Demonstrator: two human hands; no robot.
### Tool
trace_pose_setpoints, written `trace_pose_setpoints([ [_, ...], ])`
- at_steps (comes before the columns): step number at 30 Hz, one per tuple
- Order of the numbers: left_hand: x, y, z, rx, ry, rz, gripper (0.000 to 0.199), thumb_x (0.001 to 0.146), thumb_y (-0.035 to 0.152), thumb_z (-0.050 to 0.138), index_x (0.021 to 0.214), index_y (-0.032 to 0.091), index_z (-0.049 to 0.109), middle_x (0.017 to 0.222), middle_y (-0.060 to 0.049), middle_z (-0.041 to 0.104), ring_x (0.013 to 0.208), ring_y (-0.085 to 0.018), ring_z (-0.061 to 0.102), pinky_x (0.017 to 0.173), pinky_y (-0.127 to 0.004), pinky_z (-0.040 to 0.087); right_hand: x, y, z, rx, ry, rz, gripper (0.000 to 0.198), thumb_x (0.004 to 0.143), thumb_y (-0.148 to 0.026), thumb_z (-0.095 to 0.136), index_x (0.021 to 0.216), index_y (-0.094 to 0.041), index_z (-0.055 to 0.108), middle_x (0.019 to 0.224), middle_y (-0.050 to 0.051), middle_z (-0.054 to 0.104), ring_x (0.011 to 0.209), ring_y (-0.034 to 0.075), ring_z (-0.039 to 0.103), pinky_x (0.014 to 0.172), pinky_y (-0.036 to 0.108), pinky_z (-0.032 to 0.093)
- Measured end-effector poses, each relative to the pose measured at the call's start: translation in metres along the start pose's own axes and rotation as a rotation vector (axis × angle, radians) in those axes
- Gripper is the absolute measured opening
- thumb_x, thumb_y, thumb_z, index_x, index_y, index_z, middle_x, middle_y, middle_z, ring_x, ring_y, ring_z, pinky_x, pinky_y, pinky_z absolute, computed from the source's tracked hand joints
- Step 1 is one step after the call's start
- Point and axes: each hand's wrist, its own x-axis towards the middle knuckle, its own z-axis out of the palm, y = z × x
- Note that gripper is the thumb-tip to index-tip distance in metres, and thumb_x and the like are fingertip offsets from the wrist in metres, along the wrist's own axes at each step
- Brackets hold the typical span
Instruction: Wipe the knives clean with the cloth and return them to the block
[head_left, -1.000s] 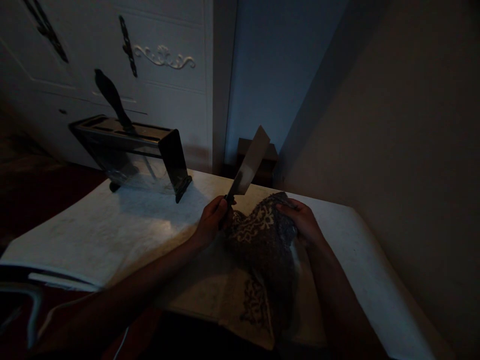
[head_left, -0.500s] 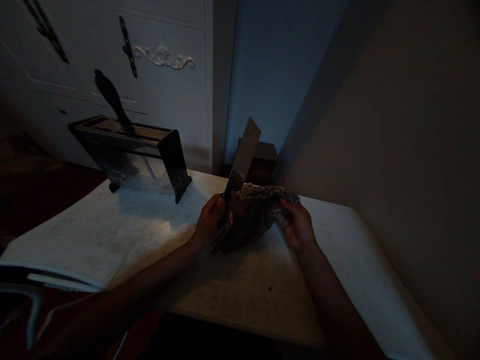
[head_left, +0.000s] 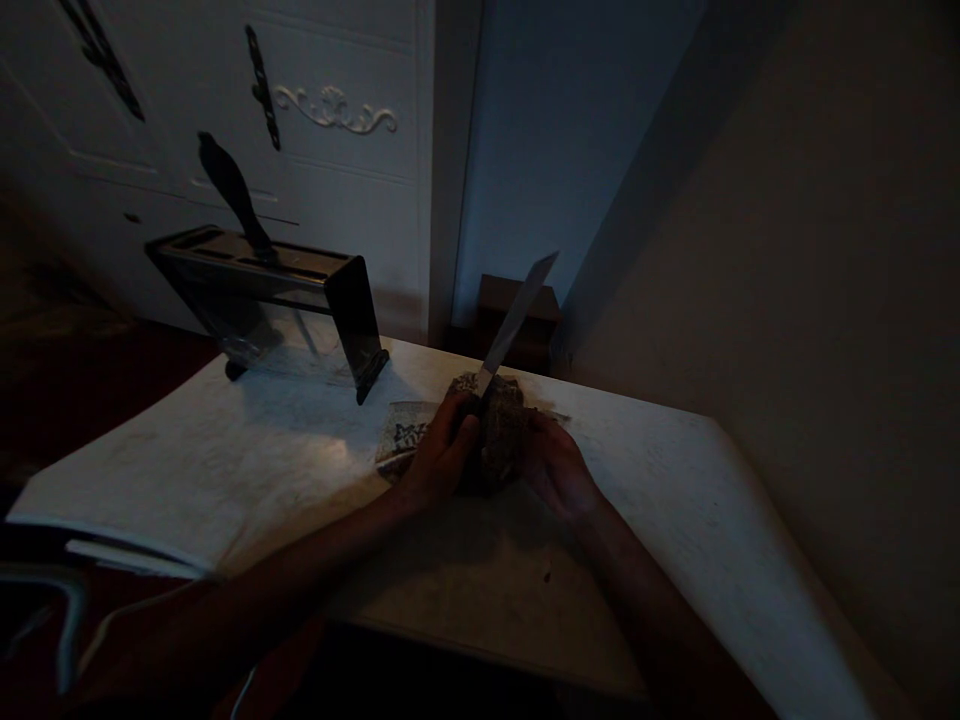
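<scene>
My left hand (head_left: 442, 450) is closed around the handle end of a knife (head_left: 519, 315), whose broad blade slants up and away to the right. Bunched around the base of the blade is a dark, patterned cloth (head_left: 502, 430); one flap of it lies out to the left of my left hand. With the fingers of my right hand (head_left: 559, 465) I grip the cloth's right side. The dim light hides most of the knife's handle and the fingertips of my right hand.
A knife block (head_left: 345, 265) with clear sides stands on the pale table (head_left: 300, 450), at the left, with one black-handled tool (head_left: 232, 190) upright in it. Behind are a white cabinet (head_left: 352, 210) and a brown box (head_left: 517, 300). A wall rises at the right.
The knife has tilted further right, its blade turned more edge-on. The cloth, spread between my hands before, is now gathered at the blade's base, and my right hand has come closer to my left.
</scene>
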Motion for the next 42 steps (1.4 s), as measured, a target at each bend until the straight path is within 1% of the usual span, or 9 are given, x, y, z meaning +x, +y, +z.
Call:
trace_pose_setpoints([
  [5,-0.002,-0.005,0.003,0.073,-0.031,0.070,0.054,0.093,0.061,0.039,0.120,0.016,0.052,0.116,-0.013,0.060,0.107,-0.027,0.055,0.095,-0.040,0.042,0.010,0.018,-0.003,-0.317,0.078,-0.153,0.055,0.057,-0.032,0.083,0.108,-0.025,0.062,0.109,0.005,0.070,0.103,0.025,0.065,0.095,0.042,0.051],
  [10,-0.004,-0.003,0.005,0.056,-0.093,0.180,0.064,0.093,0.066,0.028,0.123,0.015,0.052,0.113,-0.013,0.061,0.103,-0.028,0.057,0.089,-0.039,0.043,0.010,0.022,-0.006,-0.591,0.119,-0.352,0.052,0.064,-0.036,0.077,0.113,-0.024,0.062,0.123,0.008,0.061,0.118,0.028,0.056,0.106,0.046,0.040],
  [13,-0.005,-0.003,0.006,0.074,-0.094,0.236,0.068,0.092,0.068,0.024,0.123,0.014,0.053,0.111,-0.014,0.060,0.100,-0.029,0.057,0.086,-0.039,0.043,0.009,0.025,-0.003,-0.669,0.113,-0.439,0.056,0.066,-0.038,0.073,0.118,-0.023,0.060,0.132,0.010,0.055,0.128,0.030,0.047,0.112,0.046,0.033],
  [17,-0.004,-0.006,0.005,0.180,-0.065,0.325,0.069,0.093,0.065,0.020,0.123,0.013,0.055,0.111,-0.017,0.057,0.102,-0.030,0.055,0.089,-0.044,0.043,0.009,0.031,0.004,-0.620,0.113,-0.378,0.056,0.064,-0.044,0.072,0.114,-0.023,0.060,0.122,0.010,0.060,0.120,0.031,0.052,0.109,0.047,0.036],
  [21,-0.003,-0.012,0.003,0.277,-0.093,0.435,0.068,0.092,0.065,0.027,0.132,0.014,0.048,0.115,-0.016,0.052,0.104,-0.029,0.053,0.090,-0.045,0.043,0.010,0.029,0.009,-0.546,0.163,-0.265,0.037,0.061,-0.043,0.070,0.090,-0.022,0.062,0.098,0.008,0.066,0.103,0.031,0.060,0.096,0.047,0.047],
  [24,-0.005,-0.011,0.005,0.297,-0.103,0.478,0.070,0.091,0.067,0.029,0.137,0.015,0.043,0.118,-0.016,0.050,0.107,-0.030,0.052,0.092,-0.046,0.043,0.008,0.021,0.012,-0.492,0.184,-0.210,0.030,0.058,-0.040,0.068,0.081,-0.022,0.060,0.091,0.005,0.068,0.092,0.028,0.063,0.087,0.043,0.051],
  [30,-0.009,-0.006,0.010,0.305,-0.094,0.465,0.066,0.093,0.062,0.027,0.138,0.015,0.041,0.122,-0.017,0.046,0.114,-0.030,0.047,0.099,-0.048,0.039,0.007,0.020,0.018,-0.388,0.315,-0.218,0.031,0.058,-0.038,0.063,0.084,-0.021,0.060,0.082,0.002,0.067,0.078,0.022,0.063,0.073,0.035,0.053],
  [35,-0.008,-0.007,0.009,0.267,0.020,0.470,0.054,0.097,0.053,0.027,0.131,0.015,0.044,0.122,-0.016,0.045,0.116,-0.028,0.045,0.099,-0.045,0.039,0.014,0.028,0.010,-0.186,0.414,-0.249,0.038,0.064,-0.039,0.065,0.096,-0.021,0.056,0.092,0.002,0.068,0.080,0.019,0.063,0.074,0.031,0.053],
  [42,-0.007,-0.003,0.007,0.264,0.024,0.419,0.050,0.099,0.050,0.024,0.123,0.015,0.050,0.119,-0.014,0.045,0.115,-0.025,0.046,0.098,-0.041,0.040,0.016,0.030,0.007,-0.140,0.492,-0.314,0.043,0.070,-0.038,0.066,0.107,-0.022,0.052,0.097,0.001,0.065,0.084,0.017,0.062,0.075,0.029,0.051],
])
